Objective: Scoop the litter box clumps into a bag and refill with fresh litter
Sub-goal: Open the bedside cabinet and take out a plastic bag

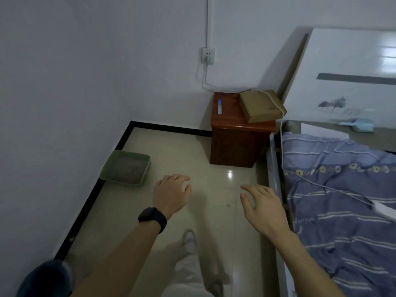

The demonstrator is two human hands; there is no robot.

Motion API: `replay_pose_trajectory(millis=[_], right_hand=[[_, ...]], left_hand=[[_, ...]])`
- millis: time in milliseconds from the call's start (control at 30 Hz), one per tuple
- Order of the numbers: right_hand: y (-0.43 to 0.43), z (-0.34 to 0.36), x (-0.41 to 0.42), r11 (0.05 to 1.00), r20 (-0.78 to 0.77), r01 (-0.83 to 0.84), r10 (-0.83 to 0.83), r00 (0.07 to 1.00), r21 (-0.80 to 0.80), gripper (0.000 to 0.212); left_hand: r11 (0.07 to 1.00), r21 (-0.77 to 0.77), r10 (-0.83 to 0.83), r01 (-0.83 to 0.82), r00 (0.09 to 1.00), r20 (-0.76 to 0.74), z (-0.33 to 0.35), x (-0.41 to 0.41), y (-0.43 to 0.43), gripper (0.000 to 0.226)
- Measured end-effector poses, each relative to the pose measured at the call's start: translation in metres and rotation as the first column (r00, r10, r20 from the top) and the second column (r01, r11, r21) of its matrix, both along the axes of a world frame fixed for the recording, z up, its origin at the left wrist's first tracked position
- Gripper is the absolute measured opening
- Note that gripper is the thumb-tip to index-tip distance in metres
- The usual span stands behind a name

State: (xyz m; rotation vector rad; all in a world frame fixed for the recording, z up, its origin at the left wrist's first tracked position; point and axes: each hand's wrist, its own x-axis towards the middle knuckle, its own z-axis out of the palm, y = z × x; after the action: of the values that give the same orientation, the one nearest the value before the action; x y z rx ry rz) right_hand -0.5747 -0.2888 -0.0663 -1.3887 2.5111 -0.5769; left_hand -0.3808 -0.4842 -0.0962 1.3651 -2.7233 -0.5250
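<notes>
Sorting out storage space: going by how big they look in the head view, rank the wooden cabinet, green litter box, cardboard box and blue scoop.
1. wooden cabinet
2. green litter box and cardboard box: too alike to rank
3. blue scoop, though it lies farthest away

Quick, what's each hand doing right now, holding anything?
Left hand: open, holding nothing.
Right hand: open, holding nothing.

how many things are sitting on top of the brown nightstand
2 on the nightstand: a cardboard box overhanging its right side by the bed, and a small blue-and-white object lying toward the left. A white cable also drapes over the box.
</notes>
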Motion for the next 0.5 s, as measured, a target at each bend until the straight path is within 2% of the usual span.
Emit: replay_pose_trajectory(millis=[267, 500], right_hand=[[-0.126, -0.04, -0.104, 0.995, -0.014, 0.079, -0.079, 0.997, 0.056, 0.036], [-0.235, -0.087, -0.179, 0.983, 0.015, 0.098, -0.101, 0.995, 0.157, 0.039]], left_hand=[[0.988, 0.104, -0.114, 0.11, 0.993, 0.033, -0.042, -0.136, -0.141, 0.038], [0.973, 0.175, -0.17, 0.148, 0.978, 0.12, -0.076, -0.237, -0.249, 0.037]])
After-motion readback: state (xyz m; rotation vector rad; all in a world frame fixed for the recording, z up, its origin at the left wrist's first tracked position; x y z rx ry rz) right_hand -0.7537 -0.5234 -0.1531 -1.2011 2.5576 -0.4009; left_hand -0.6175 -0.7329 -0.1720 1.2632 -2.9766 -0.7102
